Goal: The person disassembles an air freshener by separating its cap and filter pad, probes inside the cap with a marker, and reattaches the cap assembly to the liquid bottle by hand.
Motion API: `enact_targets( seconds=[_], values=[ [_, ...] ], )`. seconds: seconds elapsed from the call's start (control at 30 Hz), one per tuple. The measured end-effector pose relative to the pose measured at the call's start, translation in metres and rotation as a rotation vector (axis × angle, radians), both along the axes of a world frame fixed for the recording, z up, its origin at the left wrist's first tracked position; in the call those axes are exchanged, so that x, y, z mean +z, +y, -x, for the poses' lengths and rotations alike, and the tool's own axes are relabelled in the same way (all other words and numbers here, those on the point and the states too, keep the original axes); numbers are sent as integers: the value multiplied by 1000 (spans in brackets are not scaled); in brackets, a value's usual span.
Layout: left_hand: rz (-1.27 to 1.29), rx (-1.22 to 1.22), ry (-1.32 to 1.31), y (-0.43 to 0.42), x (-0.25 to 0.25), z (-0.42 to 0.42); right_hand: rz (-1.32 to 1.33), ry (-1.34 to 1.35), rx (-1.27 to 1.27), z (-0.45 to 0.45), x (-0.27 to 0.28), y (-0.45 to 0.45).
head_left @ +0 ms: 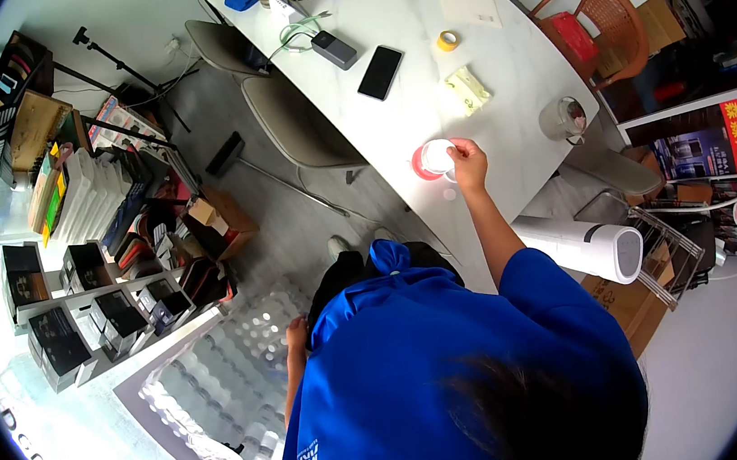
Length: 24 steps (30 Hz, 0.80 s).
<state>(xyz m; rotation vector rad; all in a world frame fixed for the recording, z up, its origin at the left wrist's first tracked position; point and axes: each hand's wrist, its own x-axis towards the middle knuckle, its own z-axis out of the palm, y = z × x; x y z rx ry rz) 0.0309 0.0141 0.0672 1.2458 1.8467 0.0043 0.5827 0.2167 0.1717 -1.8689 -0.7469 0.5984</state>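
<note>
White, round, cup-like object (pixel 438 156): just right of the frame's centre, held at its side by the right hand (pixel 470 164), fingers drawn narrow on it. Round red piece (pixel 418 162): behind or beneath the white object; contact cannot be told. Step in hand, by judgement: handling the white object over the red piece; moving it calls for a steady, level pinch. Left hand (pixel 296 332): left of centre, low beside the body, fingers curled; cannot tell whether it holds anything. Pale yellow-green soft packet (pixel 469 90): above the red piece. Clear glass jar (pixel 562 120): right of centre. Black rectangular phone (pixel 381 72): upper centre. White tabletop (pixel 516 86): slanting edge near the red piece's left; open room rightward, towards the jar.
</note>
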Motion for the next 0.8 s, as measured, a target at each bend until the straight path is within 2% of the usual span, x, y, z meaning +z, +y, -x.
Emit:
enact_targets(
  seconds=[0.07, 0.17, 0.23, 0.3, 0.37, 0.53, 0.6, 0.63, 0.7, 0.8],
  values=[
    [-55, 42, -68, -12, -29, 6, 25, -20, 18, 3, 4, 1],
    [4, 82, 18, -5, 5, -14, 105, -85, 80, 10, 24, 2],
    [11, 71, 14, -6, 3, -10, 163, -130, 125, 17, 28, 0],
    [19, 60, 11, -6, 6, -8, 119, -554, 132, 26, 25, -4],
    [39, 117, -61, -4, 15, -9, 137, -588, 86, 33, 28, -7],
    [20, 129, -67, -10, -4, -2, 129, -619, -92, 31, 8, -5],
    [6, 108, -48, -11, -8, -1, 122, -348, -144, 25, -2, -4],
    [4, 77, -40, -11, -12, 2, 123, -348, -146, 21, -7, -4],
    [1, 48, -30, -12, -20, 8, 68, 196, -11, 15, -14, -3],
    [22, 80, -29, -14, -32, 12, 8, 312, -67, 15, -21, -2]
  ],
)
